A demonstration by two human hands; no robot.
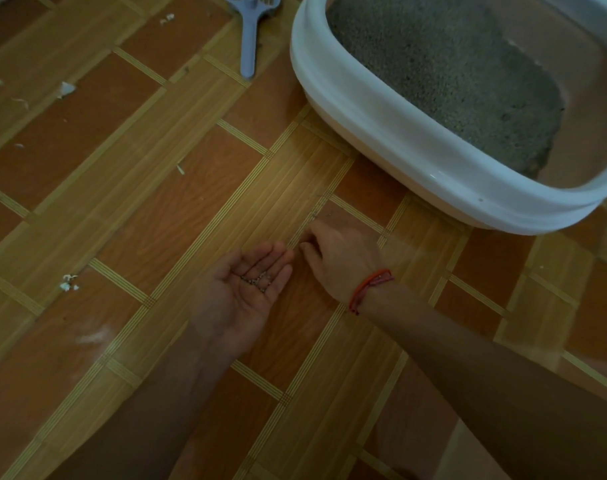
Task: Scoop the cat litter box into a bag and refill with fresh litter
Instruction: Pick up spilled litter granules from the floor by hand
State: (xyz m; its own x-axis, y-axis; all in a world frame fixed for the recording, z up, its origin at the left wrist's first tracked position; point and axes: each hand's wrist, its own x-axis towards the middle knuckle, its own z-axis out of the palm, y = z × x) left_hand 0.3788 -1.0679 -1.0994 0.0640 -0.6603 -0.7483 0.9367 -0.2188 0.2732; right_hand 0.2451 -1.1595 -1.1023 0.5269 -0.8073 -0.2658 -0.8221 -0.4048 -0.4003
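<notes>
The white litter box (395,133) sits on the floor at the upper right, with grey litter (444,74) heaped against its far-left side and bare pinkish bottom showing at the right. My left hand (246,292) lies palm up and cupped, carrying several loose litter grains (258,280). Just right of it, my right hand (340,251), with a red cord at the wrist, presses palm down on the floor, its fingertips pinched together near the left palm. A grey-blue litter scoop (250,32) lies on the floor at the top, left of the box.
The floor is wood-patterned vinyl in brown and tan strips. Small white scraps (68,88) (69,284) lie scattered at the left, and a pale dusty smear (94,336) marks the floor below them.
</notes>
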